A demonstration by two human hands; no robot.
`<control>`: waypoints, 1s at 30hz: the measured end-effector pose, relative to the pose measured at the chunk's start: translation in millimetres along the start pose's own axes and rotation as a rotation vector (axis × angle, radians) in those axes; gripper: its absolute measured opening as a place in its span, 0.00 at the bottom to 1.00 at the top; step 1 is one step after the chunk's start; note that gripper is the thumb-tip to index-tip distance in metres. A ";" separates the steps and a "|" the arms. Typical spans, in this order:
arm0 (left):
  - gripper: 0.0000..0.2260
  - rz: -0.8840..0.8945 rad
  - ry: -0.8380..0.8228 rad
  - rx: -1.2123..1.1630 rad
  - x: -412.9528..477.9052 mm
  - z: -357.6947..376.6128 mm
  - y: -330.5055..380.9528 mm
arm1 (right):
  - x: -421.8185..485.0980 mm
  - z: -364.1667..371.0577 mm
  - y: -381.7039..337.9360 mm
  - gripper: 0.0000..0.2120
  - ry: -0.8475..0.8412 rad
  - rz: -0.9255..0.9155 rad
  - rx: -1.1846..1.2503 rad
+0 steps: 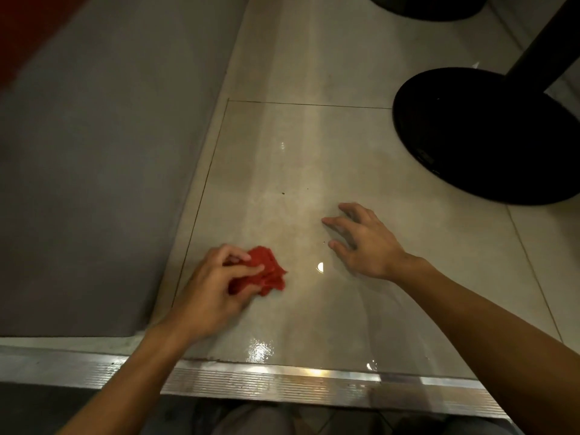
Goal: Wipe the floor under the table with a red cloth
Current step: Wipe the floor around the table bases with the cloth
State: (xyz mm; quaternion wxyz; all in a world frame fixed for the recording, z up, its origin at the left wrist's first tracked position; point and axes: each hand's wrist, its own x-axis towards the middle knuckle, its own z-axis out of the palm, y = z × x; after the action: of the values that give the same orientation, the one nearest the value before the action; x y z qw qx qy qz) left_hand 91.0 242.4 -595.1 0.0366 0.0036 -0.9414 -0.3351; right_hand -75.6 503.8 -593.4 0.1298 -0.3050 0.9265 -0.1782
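Head view, looking down past both forearms: my left hand (pixel 216 277) has its fingers curled and clamped on the red cloth (pixel 266 271), which is bunched into a wad and pressed on the pale floor tile (pixel 282 171), close to the grey panel (pixel 94 183) that runs along my left. My right hand (pixel 361 243) lies well apart from the cloth, fingers spread and empty, fingertips at or just over the tile; I cannot tell whether the palm bears weight. Ahead and to the right stands the round black table base (pixel 486 136) with its dark post rising out of frame. The tile shines with wet-looking streaks near the ribbed metal strip (pixel 282 384) by my knees, and a few dark specks (pixel 283 193) sit farther out, beyond the cloth. I judge the wiping to be under way, with only the near patch covered. The next stroke calls for pushing the wad forward over those specks and toward the base, keeping pressure flat so the cloth does not roll up.
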 end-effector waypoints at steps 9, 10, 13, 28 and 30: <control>0.12 -0.117 0.200 0.053 75.0 19.3 0.4 | -1.6 -4.6 9.1 0.24 -0.017 0.033 -0.024; 0.12 -0.050 0.145 0.041 62.7 21.4 8.7 | -2.3 -4.6 10.7 0.24 -0.018 0.036 -0.049; 0.15 0.137 -0.091 0.044 13.4 22.4 30.1 | -2.8 -5.5 15.5 0.25 -0.034 0.035 -0.061; 0.15 -0.195 0.140 0.083 20.8 10.4 21.8 | -4.3 -5.6 13.3 0.24 -0.032 0.073 0.015; 0.15 -0.094 0.059 0.047 -8.7 23.6 41.4 | -4.2 -5.4 12.1 0.24 -0.029 0.077 0.012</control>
State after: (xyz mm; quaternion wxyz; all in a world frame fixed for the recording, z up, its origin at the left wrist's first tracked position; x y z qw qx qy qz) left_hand 98.7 289.6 -587.7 0.0483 0.0587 -0.9464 -0.3139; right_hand -80.4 516.8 -593.0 0.1518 -0.2710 0.9344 -0.1741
